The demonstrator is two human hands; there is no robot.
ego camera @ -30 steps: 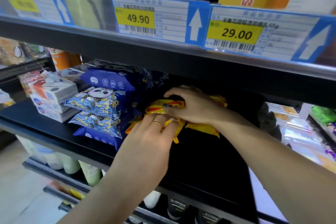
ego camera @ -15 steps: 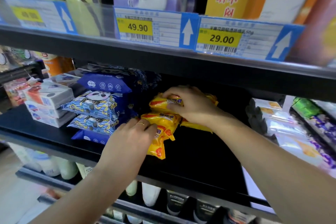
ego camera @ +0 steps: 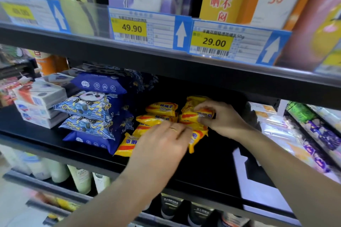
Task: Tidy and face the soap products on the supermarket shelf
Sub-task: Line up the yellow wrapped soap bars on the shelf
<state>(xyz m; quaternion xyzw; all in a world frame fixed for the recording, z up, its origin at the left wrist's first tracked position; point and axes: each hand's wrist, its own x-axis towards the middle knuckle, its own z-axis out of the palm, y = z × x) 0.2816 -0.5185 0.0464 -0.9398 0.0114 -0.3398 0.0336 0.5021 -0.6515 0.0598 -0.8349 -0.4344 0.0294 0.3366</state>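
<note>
Hands among yellow soap packets [ego camera: 162, 109] on the black shelf [ego camera: 212, 167].

My right hand [ego camera: 219, 118] pinches the top packet [ego camera: 201, 113] of the right stack; my left hand [ego camera: 162, 145], fingers relaxed, rests over nearer packets, right of the blue packs [ego camera: 88, 108].

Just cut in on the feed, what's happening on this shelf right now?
A person is sorting yellow soap packs on a black shelf. The right hand pinches the top pack of the right-hand pile. The left hand lies over the lower packs, one of which sticks out toward the shelf edge with its print upside down. Two more yellow packs sit stacked behind. To the left stand blue panda-print packs and white boxed soaps, untouched.
</note>
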